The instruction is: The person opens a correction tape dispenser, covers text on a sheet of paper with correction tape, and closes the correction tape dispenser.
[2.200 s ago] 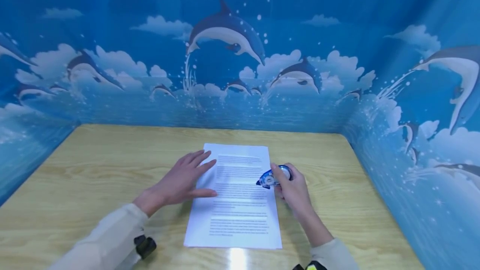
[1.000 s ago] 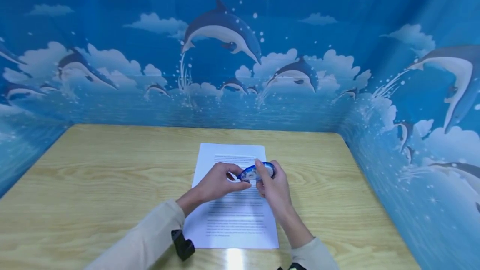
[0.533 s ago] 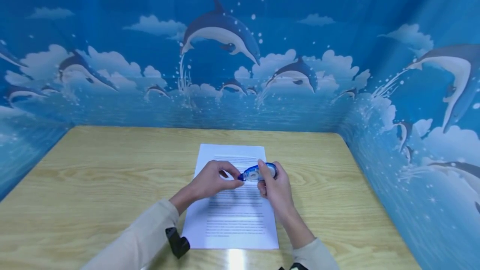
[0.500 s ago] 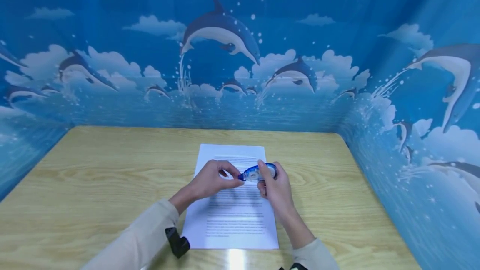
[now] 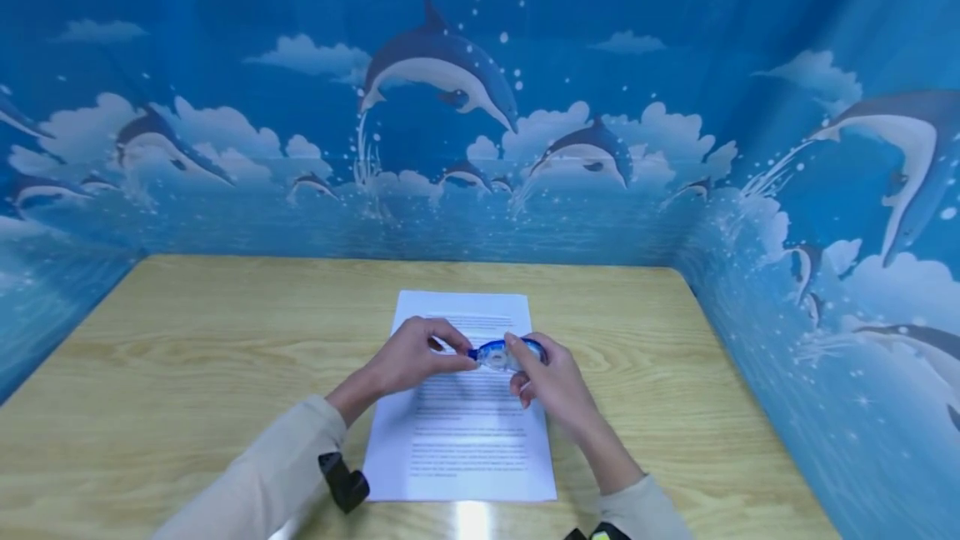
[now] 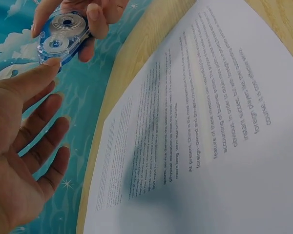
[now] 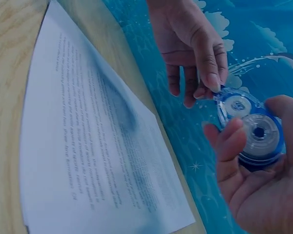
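Note:
A blue, see-through correction tape with two round reels is held above the printed paper. My right hand grips its wide rear end, the thumb along its side. At the narrow tip, my left hand pinches with thumb and forefinger. The left wrist view shows the left thumb on the tip of the tape, the other fingers loosely bent and apart from it. In the right wrist view the reels face the camera. The pinched tip is mostly hidden by the left fingertips.
The paper lies on a wood-grain table, long side running away from me. A blue curtain printed with dolphins stands along the table's back and sides. Each wrist wears a dark device, such as the left one.
My left hand has left the paper, where it lay spread, and come to pinch the tape's tip. Lately both hands, with the tape, have shifted slightly; the tape sits a little further left.

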### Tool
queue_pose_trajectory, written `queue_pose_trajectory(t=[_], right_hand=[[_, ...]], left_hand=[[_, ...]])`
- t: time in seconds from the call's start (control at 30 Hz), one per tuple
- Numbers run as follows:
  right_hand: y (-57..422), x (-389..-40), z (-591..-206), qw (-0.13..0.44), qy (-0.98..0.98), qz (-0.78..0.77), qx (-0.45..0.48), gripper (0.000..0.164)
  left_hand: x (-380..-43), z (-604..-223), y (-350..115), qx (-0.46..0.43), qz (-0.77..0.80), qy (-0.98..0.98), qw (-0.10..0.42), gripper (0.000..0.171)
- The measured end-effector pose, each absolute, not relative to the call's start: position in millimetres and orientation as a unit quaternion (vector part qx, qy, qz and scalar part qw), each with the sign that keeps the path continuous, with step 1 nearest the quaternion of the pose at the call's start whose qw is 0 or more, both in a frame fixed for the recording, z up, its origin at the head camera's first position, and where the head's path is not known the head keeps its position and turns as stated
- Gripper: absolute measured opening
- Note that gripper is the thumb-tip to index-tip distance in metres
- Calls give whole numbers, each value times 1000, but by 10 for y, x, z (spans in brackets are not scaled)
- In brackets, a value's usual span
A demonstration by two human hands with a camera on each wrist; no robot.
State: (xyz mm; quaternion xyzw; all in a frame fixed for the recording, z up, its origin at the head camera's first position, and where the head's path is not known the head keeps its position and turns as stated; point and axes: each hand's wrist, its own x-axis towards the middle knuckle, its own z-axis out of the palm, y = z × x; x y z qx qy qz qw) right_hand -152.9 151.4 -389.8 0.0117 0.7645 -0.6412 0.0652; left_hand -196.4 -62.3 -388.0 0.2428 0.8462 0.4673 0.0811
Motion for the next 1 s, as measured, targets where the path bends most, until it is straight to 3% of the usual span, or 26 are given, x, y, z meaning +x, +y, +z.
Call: queue_pose_trajectory(t=[0.3,0.37,0.47,0.63,1.0], right_hand=[[1640,-1536,-3815,180,770,-612,-32,46],[1660,-1537,-3816,194,759,-621,-33,46],[1704,-1540,-3824,196,745,-637,-27,45],[1813,-1563,-3845,156,735,-660,-11,40],[2153,-1642,-3900,8,777,-625,75,40]], left_hand=[[-1968,-3911,-641,263,462,845,59,14],[-1969,-3922,-645,264,460,845,65,21],[-1971,-3934,-658,270,432,857,76,47],[-1984,-3954,-684,278,320,903,67,81],[-2098,-3985,-596,300,173,936,61,95]])
